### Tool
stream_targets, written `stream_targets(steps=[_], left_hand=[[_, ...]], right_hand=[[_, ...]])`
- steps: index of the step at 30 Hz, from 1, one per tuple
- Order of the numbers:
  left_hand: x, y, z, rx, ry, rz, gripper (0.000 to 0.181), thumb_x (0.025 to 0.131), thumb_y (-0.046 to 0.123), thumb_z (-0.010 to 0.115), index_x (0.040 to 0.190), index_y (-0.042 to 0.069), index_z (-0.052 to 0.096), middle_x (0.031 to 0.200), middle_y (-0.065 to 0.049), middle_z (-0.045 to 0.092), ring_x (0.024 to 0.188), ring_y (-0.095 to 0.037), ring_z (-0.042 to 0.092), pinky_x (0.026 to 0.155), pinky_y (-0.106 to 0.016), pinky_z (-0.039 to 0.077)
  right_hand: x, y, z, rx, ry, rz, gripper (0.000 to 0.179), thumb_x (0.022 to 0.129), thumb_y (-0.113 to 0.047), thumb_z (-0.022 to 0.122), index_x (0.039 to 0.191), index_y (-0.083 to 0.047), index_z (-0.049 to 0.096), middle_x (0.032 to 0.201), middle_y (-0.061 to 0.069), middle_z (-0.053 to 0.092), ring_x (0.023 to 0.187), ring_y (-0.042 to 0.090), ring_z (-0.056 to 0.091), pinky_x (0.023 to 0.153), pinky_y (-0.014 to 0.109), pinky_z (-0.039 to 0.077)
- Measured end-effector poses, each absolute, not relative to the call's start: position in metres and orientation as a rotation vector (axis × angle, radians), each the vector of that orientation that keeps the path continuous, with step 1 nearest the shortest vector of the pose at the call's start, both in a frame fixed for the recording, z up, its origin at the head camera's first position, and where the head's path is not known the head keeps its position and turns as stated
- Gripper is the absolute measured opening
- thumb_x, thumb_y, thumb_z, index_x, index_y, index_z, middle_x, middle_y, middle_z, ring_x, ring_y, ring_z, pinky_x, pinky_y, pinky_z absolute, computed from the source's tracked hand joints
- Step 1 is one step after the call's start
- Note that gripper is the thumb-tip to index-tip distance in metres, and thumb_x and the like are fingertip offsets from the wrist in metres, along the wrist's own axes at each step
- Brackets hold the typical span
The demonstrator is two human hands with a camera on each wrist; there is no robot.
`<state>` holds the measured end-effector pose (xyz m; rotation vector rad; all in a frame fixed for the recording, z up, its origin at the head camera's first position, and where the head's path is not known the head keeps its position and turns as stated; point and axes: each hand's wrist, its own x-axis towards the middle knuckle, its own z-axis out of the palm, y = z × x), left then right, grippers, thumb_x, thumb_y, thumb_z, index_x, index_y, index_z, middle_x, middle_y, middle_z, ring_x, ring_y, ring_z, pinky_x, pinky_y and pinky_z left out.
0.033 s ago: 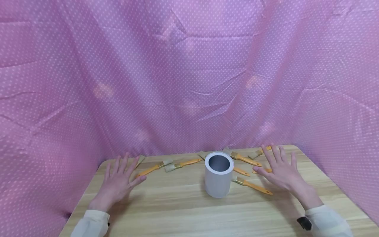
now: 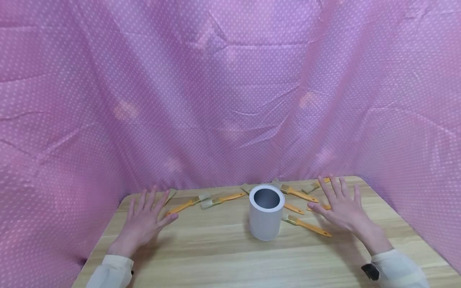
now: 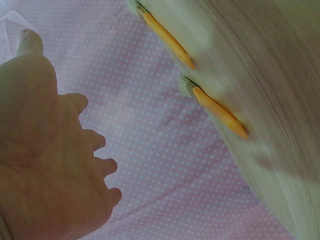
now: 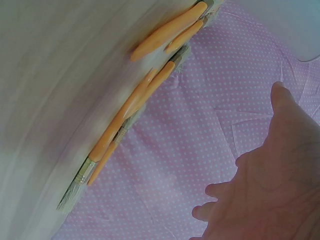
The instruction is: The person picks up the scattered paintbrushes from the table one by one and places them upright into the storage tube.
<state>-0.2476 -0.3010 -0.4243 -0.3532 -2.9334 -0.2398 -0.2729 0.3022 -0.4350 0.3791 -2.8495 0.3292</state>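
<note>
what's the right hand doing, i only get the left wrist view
Observer: The right hand has its fingers spread and holds nothing.
Operator: any container around
Observer: Yes, a white container stands upright on the table, its top open.
Operator: anything lying next to it
Observer: Yes, a brush lies just to its right in the head view, bristle end toward it.

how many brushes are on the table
9: one brush partly behind the left hand, two brushes between it and the can, two partly behind the can, two more to its right, two by the right hand. Others may be hidden.
</note>
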Motion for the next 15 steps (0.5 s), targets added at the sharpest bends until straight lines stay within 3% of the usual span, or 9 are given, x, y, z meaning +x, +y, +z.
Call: stream_targets(steps=[6, 10, 15], left_hand=[[-0.249, -0.302, -0.425, -0.358, -2.938, -0.255, 0.090, 0.098, 0.072, 0.039, 0.165, 0.021, 0.009, 0.166, -0.017, -0.014, 0.149, -0.043, -0.016, 0.112, -0.063, -0.021], [-0.249, -0.302, -0.425, -0.367, -2.934, -0.285, 0.089, 0.100, 0.070, 0.040, 0.165, 0.019, 0.010, 0.166, -0.017, -0.013, 0.149, -0.043, -0.015, 0.111, -0.057, -0.024], [-0.251, -0.304, -0.425, -0.375, -2.925, -0.364, 0.088, 0.101, 0.067, 0.042, 0.165, 0.017, 0.009, 0.167, -0.021, -0.008, 0.149, -0.048, -0.008, 0.112, -0.061, -0.020]], right_hand=[[-0.274, 0.299, -0.434, 0.392, -2.798, 0.342, 0.096, 0.097, -0.068, 0.050, 0.165, -0.021, 0.002, 0.166, 0.026, 0.003, 0.148, 0.050, -0.006, 0.107, 0.069, -0.023], [-0.274, 0.292, -0.430, 0.448, -2.699, 0.446, 0.089, 0.098, -0.060, 0.057, 0.164, -0.015, 0.019, 0.161, 0.028, 0.023, 0.145, 0.052, 0.017, 0.109, 0.077, 0.003], [-0.272, 0.273, -0.427, 0.531, -2.639, 0.695, 0.062, 0.104, -0.047, 0.055, 0.151, -0.006, 0.047, 0.147, 0.021, 0.050, 0.130, 0.047, 0.048, 0.100, 0.070, 0.038]])
